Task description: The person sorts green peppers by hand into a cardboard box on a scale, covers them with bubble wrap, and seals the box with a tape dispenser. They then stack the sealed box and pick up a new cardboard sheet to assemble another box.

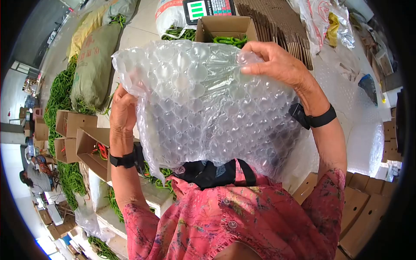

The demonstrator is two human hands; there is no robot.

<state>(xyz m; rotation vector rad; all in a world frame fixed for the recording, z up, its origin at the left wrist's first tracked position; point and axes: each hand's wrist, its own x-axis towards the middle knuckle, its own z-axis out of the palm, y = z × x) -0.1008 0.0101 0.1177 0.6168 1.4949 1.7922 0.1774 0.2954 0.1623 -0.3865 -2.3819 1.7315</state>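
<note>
A wide sheet of clear bubble wrap point(182, 104) is stretched out in front of my chest. My left hand point(124, 104) grips its left side, with the fingertips partly hidden behind the plastic. At the upper right edge my right hand point(273, 65) pinches the sheet between thumb and fingers. Just beyond the sheet stands an open cardboard box point(208, 27) with green chili peppers point(229, 41) inside. The lower part of the sheet hangs down over my lap.
A digital scale point(208, 9) sits behind the box, beside stacked flat cardboard point(277, 30). On the left are full sacks point(93, 65), a long pepper heap point(60, 95) and open boxes point(93, 149). More bubble wrap point(364, 143) and cartons point(364, 203) lie right. Another person point(39, 177) sits far left.
</note>
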